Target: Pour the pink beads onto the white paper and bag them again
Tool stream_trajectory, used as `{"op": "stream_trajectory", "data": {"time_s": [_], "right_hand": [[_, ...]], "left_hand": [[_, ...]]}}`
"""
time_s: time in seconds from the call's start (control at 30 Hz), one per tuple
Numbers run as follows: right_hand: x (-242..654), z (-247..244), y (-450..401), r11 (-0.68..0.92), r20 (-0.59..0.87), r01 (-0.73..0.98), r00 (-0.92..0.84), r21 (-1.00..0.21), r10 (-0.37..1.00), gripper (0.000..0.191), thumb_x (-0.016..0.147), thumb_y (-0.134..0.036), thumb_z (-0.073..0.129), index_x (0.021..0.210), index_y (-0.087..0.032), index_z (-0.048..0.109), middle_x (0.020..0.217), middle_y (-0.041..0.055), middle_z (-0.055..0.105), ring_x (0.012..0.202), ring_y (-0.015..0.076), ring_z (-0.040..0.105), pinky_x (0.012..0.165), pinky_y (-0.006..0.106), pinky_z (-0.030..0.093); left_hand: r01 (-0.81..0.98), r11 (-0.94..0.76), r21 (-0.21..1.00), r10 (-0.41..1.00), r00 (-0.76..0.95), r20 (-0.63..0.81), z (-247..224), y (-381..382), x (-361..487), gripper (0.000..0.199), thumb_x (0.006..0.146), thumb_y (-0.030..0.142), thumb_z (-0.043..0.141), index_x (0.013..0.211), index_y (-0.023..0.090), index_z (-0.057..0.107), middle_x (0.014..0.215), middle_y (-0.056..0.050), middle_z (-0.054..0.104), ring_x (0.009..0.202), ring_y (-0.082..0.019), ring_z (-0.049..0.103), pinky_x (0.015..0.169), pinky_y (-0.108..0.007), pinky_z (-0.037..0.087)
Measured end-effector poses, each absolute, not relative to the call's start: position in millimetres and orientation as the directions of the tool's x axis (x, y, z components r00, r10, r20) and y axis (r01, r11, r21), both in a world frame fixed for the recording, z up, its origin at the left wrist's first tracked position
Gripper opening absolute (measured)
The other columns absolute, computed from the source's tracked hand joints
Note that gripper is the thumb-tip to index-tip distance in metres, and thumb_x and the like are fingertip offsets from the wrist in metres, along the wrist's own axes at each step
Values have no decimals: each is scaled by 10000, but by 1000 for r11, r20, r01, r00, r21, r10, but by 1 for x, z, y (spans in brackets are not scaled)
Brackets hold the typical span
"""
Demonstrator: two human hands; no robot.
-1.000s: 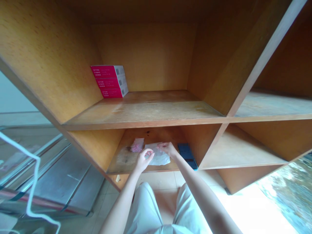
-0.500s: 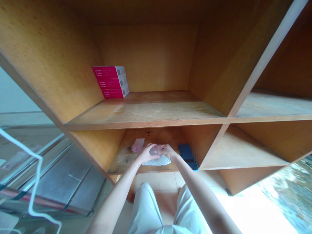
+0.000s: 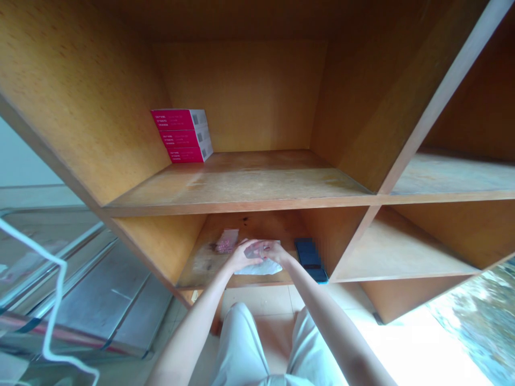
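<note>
My left hand (image 3: 240, 256) and my right hand (image 3: 276, 251) meet over the lower shelf, fingers curled around a small see-through plastic bag (image 3: 254, 249). What it holds, if anything, is too small to make out. Beneath the hands lies a crumpled white sheet or bag (image 3: 257, 267), flat on the shelf boards. Left of my left hand is a clear packet of small pink pieces (image 3: 226, 242). A dark blue flat case or stack (image 3: 309, 254) rests on the right side of the same compartment.
Three stacked pink-and-white boxes (image 3: 183, 136) stand at the left of the upper compartment. The upper shelf's front edge (image 3: 241, 206) runs just above the hands. A white bent tube (image 3: 56, 300) and a glass-topped metal unit (image 3: 116, 289) are at the left.
Both hands stay in nearly the same place on the small bag, with their fingers shifted slightly. The view has barely moved.
</note>
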State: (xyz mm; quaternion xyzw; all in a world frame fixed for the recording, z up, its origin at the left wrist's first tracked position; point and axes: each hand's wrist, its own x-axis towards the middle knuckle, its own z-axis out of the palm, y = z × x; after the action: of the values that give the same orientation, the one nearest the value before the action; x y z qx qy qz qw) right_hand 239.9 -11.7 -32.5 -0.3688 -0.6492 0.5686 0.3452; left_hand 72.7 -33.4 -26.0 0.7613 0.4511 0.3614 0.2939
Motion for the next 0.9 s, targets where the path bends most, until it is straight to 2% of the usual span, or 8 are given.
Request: {"op": "stream_trajectory", "data": {"time_s": [0.13, 0.27, 0.5, 0.6, 0.7, 0.8, 0.9], "right_hand": [[238, -36, -10, 101, 69, 33, -523, -994, 850, 377, 647, -441, 625, 875, -141, 659, 874, 82, 666, 729, 174, 594, 604, 264, 442], [236, -35, -9, 74, 32, 64, -501, -995, 865, 329, 674, -400, 597, 869, -143, 656, 838, 71, 667, 694, 166, 590, 573, 258, 434], [241, -33, -8, 0, -14, 29, -471, -1000, 882, 223, 679, -330, 578, 799, -161, 660, 806, 57, 663, 721, 176, 601, 611, 278, 455], [245, -36, -4, -17, 4, -48, -405, -999, 915, 242, 684, -340, 579, 831, -159, 642, 860, 64, 657, 751, 175, 606, 651, 283, 462], [244, -42, 1, -13, 15, -104, -264, -995, 964, 294, 705, -389, 548, 885, -168, 620, 957, 83, 641, 806, 187, 606, 690, 297, 468], [233, -50, 5, -18, -4, -123, -110, -992, 994, 361, 757, -446, 457, 961, -180, 590, 1053, 97, 608, 890, 201, 593, 734, 313, 466], [216, -59, 7, -10, -6, -125, -35, -992, 999, 449, 817, -491, 314, 1041, -182, 551, 1118, 101, 574, 976, 199, 565, 793, 319, 446]], "left_hand": [[455, -429, 781, 895, 333, 298, -26, -33, 72, 539, 602, 361, 702, 1092, 210, 536, 1011, -59, 570, 908, -182, 537, 804, -325, 436], [452, -422, 786, 900, 315, 301, -28, -32, 73, 524, 599, 358, 705, 1071, 200, 543, 973, -55, 574, 879, -173, 542, 784, -320, 446], [482, -418, 770, 903, 313, 295, -25, -29, 65, 490, 635, 368, 670, 1083, 206, 551, 988, -57, 580, 892, -176, 533, 806, -335, 438], [503, -404, 764, 910, 308, 279, -21, -26, 55, 525, 615, 382, 683, 1093, 206, 553, 1021, -65, 575, 908, -180, 526, 819, -326, 426], [525, -391, 755, 913, 321, 250, -19, -25, 47, 522, 611, 380, 685, 1090, 216, 559, 1013, -60, 576, 895, -176, 523, 804, -311, 424], [591, -381, 711, 920, 319, 228, -19, -26, 44, 520, 580, 403, 699, 1058, 236, 583, 942, -39, 584, 841, -169, 523, 768, -298, 428], [642, -387, 662, 920, 317, 231, -20, -27, 44, 539, 553, 439, 705, 1045, 251, 592, 904, -28, 580, 807, -171, 524, 738, -291, 430]]}}
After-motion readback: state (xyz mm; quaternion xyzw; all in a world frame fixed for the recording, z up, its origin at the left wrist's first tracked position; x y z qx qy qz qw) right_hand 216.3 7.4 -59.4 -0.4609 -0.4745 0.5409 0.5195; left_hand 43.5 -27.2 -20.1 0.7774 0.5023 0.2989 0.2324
